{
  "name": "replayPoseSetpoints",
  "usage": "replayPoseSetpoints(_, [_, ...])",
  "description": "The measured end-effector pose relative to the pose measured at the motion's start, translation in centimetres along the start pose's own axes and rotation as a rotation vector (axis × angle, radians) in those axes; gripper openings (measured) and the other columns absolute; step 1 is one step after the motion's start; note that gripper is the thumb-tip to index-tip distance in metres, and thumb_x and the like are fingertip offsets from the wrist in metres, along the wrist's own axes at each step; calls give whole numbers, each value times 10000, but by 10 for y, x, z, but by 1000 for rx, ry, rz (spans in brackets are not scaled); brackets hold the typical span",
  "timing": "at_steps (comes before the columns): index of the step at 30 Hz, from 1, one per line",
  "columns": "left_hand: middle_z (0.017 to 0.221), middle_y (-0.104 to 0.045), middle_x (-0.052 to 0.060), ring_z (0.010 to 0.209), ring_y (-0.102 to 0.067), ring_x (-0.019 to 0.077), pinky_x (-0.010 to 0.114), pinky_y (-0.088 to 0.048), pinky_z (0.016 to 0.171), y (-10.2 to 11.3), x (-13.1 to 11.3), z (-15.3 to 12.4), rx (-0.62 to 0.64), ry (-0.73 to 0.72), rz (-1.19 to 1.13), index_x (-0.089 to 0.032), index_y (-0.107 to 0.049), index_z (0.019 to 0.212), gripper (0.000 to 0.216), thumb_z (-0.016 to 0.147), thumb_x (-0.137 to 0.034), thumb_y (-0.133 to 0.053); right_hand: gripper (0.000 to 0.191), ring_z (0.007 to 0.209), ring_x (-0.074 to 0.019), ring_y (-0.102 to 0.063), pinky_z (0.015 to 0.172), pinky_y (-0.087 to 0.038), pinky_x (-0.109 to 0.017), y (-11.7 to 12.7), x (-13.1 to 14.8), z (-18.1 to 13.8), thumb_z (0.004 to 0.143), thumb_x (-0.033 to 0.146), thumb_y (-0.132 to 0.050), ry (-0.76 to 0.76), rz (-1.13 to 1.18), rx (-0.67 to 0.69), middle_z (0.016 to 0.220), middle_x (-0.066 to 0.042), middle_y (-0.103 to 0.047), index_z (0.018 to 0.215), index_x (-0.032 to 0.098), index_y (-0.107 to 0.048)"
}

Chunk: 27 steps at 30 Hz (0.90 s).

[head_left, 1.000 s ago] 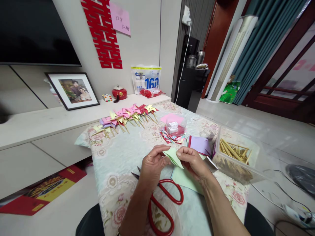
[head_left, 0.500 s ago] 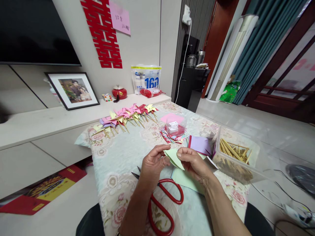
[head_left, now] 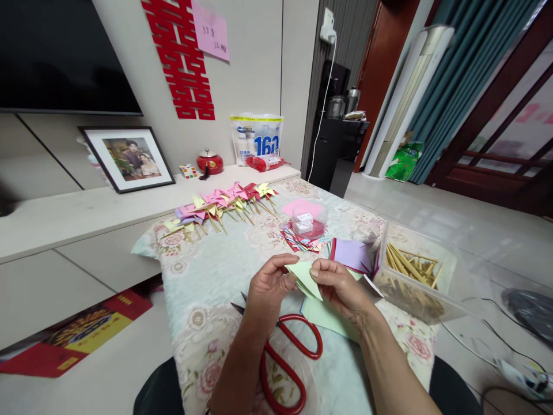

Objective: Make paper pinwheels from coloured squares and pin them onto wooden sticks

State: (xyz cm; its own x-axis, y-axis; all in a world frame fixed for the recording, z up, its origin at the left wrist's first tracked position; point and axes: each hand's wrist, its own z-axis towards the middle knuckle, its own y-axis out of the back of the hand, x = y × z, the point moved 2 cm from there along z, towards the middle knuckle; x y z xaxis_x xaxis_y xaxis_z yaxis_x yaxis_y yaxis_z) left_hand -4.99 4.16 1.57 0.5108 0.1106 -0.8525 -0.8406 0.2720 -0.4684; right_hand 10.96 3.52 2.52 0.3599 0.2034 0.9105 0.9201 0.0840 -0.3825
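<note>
A folded sheet of light green paper (head_left: 306, 279) is held up between both hands above the table. My left hand (head_left: 272, 281) is closed on its left edge, thumb below and fingers behind. My right hand (head_left: 339, 285) pinches the upper right edge between thumb and fingers. Beneath the right hand lies more light green paper (head_left: 330, 320), partly hidden by the wrist. Red-handled scissors (head_left: 287, 369) rest under my left forearm, which covers their middle; the dark tips stick out on its left.
Paper pinwheels on sticks (head_left: 224, 204) lie in a row at the table's far side. A round clear container (head_left: 309, 222) sits on coloured strips. Purple paper (head_left: 351, 255) lies beside a plastic box (head_left: 415, 297) of sticks at the right. A flowered cloth (head_left: 216, 276) covers the table.
The green paper has shifted very slightly in the fingers. Both hands keep nearly the same place and grip; everything around them is unchanged.
</note>
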Motion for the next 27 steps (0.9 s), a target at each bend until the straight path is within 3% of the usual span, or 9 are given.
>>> replayPoseSetpoints(7, [757,-671,-10,632,-595,92,214,-480,652,-3,-3,1,-47,47,-33,-198,-728,1005,252,778,-292,-786,314,522,-93,-382,528,-256,-246,-3,2,0,592,355,-863,37,-31,-25,543,44,-495,589,168,-610])
replayPoseSetpoints(13, [866,-712,37,674,-606,115,232,-505,610,-5,-3,3,-161,94,-64,-159,-716,950,309,720,-337,-819,311,522,-103,-367,520,-266,-256,0,3,2,653,387,-814,149,-178,-107,539,47,-470,579,187,-587])
replayPoseSetpoints(18, [837,-708,40,739,-623,140,224,-515,583,-6,6,2,-207,139,-4,-149,-674,975,401,682,-365,-842,280,539,-117,-382,535,-285,-265,4,2,3,759,405,-735,325,-398,-206,568,41,-484,638,196,-592])
replayPoseSetpoints(24, [697,-639,-14,620,-590,98,228,-534,603,-8,15,-1,-261,195,-2,-143,-613,759,298,694,-343,-823,248,598,-132,-436,569,-331,-268,-2,3,-1,821,379,-691,425,-522,-168,646,26,-514,684,197,-593])
replayPoseSetpoints(27, [689,-624,-23,627,-594,105,252,-557,615,-8,14,-1,-295,197,-47,-155,-575,744,325,683,-353,-824,245,637,-146,-495,602,-378,-274,-4,4,-3,835,375,-689,446,-553,-151,680,7,-570,689,197,-606])
